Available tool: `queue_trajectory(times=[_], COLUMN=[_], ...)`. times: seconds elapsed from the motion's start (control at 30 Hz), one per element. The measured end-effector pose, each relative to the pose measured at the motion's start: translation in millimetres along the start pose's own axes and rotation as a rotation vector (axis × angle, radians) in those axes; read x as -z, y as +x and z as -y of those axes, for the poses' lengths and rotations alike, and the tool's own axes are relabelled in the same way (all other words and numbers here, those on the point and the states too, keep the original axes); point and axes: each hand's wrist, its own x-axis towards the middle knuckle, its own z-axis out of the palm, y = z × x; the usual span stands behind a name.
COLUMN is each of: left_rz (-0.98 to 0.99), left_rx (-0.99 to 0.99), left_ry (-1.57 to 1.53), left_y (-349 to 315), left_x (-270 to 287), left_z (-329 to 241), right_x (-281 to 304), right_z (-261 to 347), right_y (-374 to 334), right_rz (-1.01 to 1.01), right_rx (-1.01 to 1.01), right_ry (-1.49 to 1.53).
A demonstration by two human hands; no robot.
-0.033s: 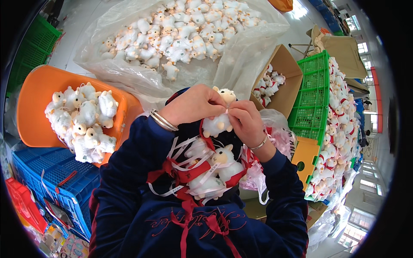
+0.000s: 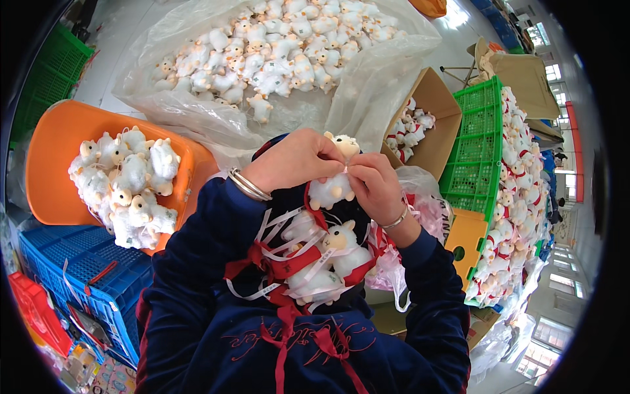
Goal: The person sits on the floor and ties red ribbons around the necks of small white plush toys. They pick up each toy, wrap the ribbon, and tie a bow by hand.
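Note:
A small white plush lamb [image 2: 330, 190] with a cream face is held up in front of me, its head above my fingers and its body below. My left hand [image 2: 295, 161] is closed, thumb and fingers pinched at the lamb's neck. From the other side my right hand [image 2: 377, 187] pinches there too. Between the fingertips shows a bit of pale ribbon [image 2: 346, 169], mostly hidden. On my lap lie more plush lambs [image 2: 344, 249], tangled with red ribbons [image 2: 292, 266] and narrow white printed ribbons.
An orange bin [image 2: 49, 164] with plush lambs stands at left, by a blue crate [image 2: 98, 262]. Ahead, a clear plastic sheet [image 2: 190, 118] bears a big lamb heap. At right are a cardboard box [image 2: 440, 111], a green crate [image 2: 469, 144] and many ribboned lambs [image 2: 508, 230].

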Motion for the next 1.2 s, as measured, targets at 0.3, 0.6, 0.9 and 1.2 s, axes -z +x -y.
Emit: queue_trajectory(times=[0.3, 0.6, 0.9, 1.2], left_rz=[-0.083, -0.106, -0.171, -0.244], left_rx=[-0.052, -0.031, 0.019, 0.088], left_ry=[0.261, 0.232, 0.133, -0.054], left_y=[-6.0, -12.7, -16.0, -19.1], left_x=[-7.6, -9.8, -12.1, -17.3], left_z=[-12.8, -14.0, -7.7, -2.3], right_x=[1.9, -2.7, -5.0, -14.9], right_z=[4.2, 6.3, 7.1, 19.0], right_y=[0.4, -0.4, -5.3, -10.3], right_rz=[0.0, -0.036, -0.053, -0.209], right_rx=[-0.004, 0.0, -0.079, -0.146], right_ry=[0.005, 0.006, 0.065, -0.035])
